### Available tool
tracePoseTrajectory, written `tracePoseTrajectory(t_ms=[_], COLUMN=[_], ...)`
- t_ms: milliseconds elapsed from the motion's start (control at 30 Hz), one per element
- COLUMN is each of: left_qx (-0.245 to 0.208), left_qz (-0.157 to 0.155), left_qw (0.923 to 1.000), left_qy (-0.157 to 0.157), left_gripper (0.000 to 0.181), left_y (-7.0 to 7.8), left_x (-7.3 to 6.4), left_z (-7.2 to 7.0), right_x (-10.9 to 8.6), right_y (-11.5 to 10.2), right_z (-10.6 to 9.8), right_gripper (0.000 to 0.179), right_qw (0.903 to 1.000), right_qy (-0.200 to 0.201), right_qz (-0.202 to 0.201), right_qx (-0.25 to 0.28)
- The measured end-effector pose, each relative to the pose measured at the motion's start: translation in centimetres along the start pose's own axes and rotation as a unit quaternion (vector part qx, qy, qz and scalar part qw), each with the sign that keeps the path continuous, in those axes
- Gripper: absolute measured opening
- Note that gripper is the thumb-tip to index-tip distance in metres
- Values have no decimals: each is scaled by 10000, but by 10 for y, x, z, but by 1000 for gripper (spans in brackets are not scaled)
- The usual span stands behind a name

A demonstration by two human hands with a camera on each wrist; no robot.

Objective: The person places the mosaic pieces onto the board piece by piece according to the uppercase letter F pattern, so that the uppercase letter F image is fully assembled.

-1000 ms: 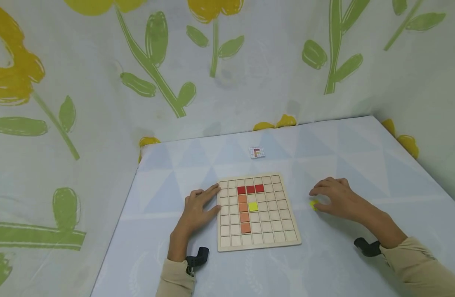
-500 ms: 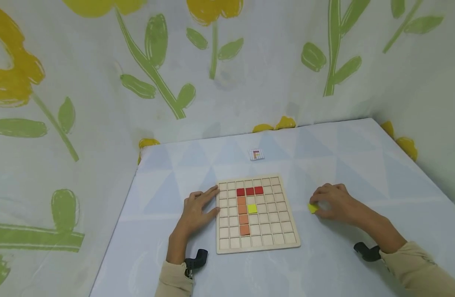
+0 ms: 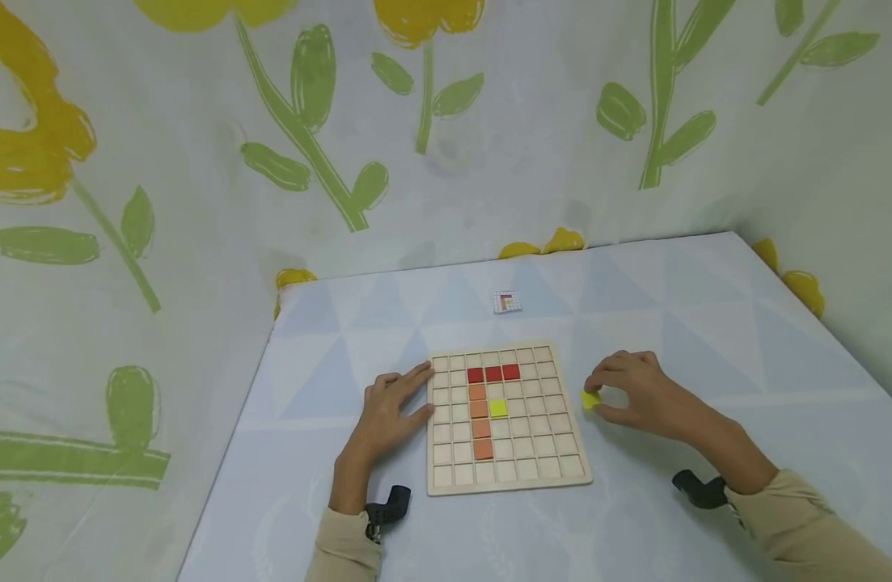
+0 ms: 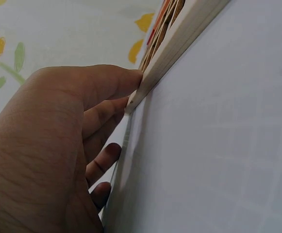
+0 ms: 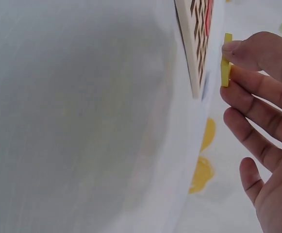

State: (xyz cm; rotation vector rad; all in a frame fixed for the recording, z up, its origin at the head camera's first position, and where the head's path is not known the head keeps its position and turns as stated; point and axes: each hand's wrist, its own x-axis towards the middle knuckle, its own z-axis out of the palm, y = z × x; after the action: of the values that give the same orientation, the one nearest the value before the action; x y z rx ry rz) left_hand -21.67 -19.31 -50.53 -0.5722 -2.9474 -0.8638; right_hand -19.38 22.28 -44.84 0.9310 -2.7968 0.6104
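Note:
A square wooden grid board lies on the table, holding a row of three red tiles, a column of several orange tiles and one yellow tile. My left hand touches the board's left edge with thumb and fingertips, its fingers fairly straight; the left wrist view shows the thumb against the wooden rim. To the right of the board, my right hand pinches another yellow tile between thumb and fingers, just off the board's edge. The other fingers of that hand are spread.
Behind the board lies a small card printed with a coloured grid pattern. The table has a pale cover with triangles. Walls of flower-printed cloth stand at its back and sides. Each wrist wears a black mount.
My right hand has taken up the yellow tile from the table and moved left with it toward the board. The left hand stays at the board's edge.

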Motion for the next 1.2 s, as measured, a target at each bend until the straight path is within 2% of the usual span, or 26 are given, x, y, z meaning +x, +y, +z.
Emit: tracePoseTrajectory(t_ms=[167,733,1033,1200], left_qx=[0,-37,-21,-73], left_qz=[-16,-187,-101,-96], left_qw=[10000,9997,9999,9999], left_qy=[-39,-149,-58,-50], left_gripper=[59,59,59,60], left_y=[0,0,-1,-1], left_x=[0,3,3,3], left_z=[0,-1,-2,-2], right_x=[8,38,51,57], right_y=[-7,-38,-46,-50], right_z=[5,24,35,40], right_gripper=[21,22,22,24], right_qw=[9999,9998,9996,9998], right_qy=[-73,-23,-169,-177], right_qz=[113,115,156,46], right_qx=[-1,158,153,81])
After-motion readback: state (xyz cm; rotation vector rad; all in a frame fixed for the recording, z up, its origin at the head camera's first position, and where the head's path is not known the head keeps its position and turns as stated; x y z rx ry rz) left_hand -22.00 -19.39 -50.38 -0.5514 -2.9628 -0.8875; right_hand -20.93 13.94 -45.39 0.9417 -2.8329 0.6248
